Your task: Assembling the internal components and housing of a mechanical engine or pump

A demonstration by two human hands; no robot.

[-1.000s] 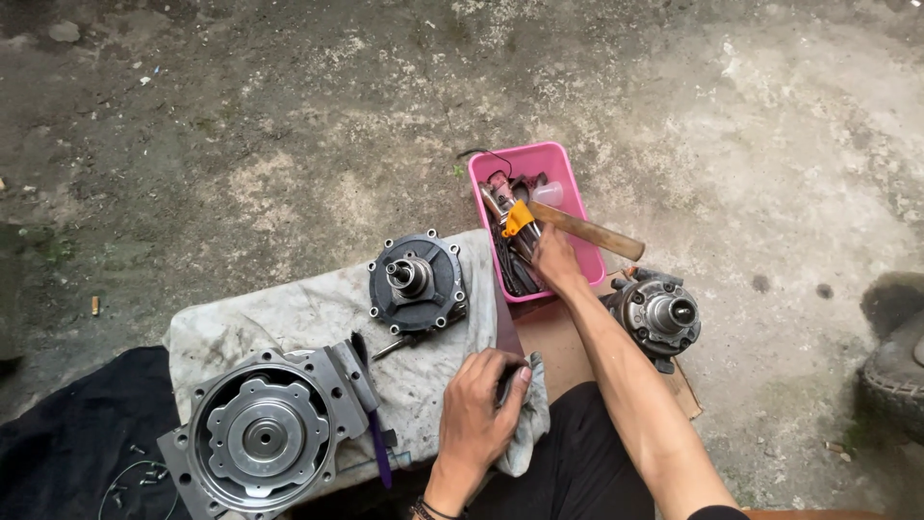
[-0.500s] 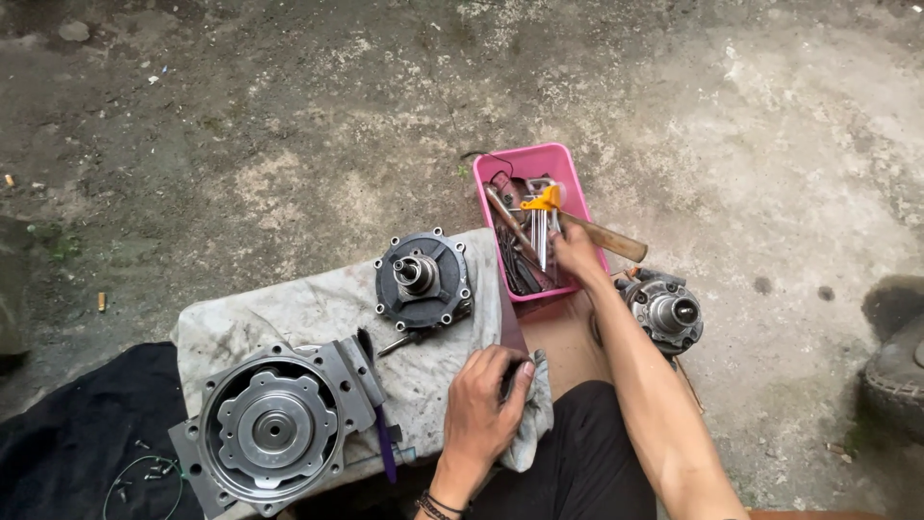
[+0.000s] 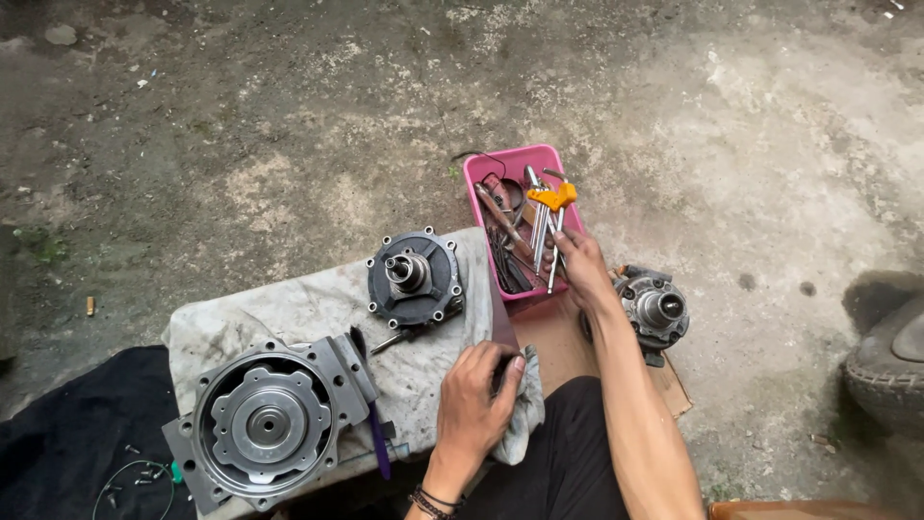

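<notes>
- The right hand point(image 3: 582, 262) reaches into the pink tray point(image 3: 510, 162), its fingers closed on the lower ends of a set of hex keys point(image 3: 546, 229) with an orange holder
- The keys stand tilted in the tray, among dark tools that fill its left half
- The left hand point(image 3: 474, 395) rests on the near edge of the surface point(image 3: 289, 303), fingers clenched around a small dark part and a grey rag point(image 3: 525, 409); what the part is I cannot tell
- The surface is draped in a stained pale cloth; the tray sits just beside its right end, on the concrete floor point(image 3: 289, 116)
- On the cloth lie a round dark housing point(image 3: 414, 277) with a centre shaft and, nearer left, a large grey housing point(image 3: 265, 424)
- A third round part point(image 3: 654, 308) lies on cardboard right of the right forearm
- A purple-handled tool point(image 3: 377, 448) lies beside the grey housing
</notes>
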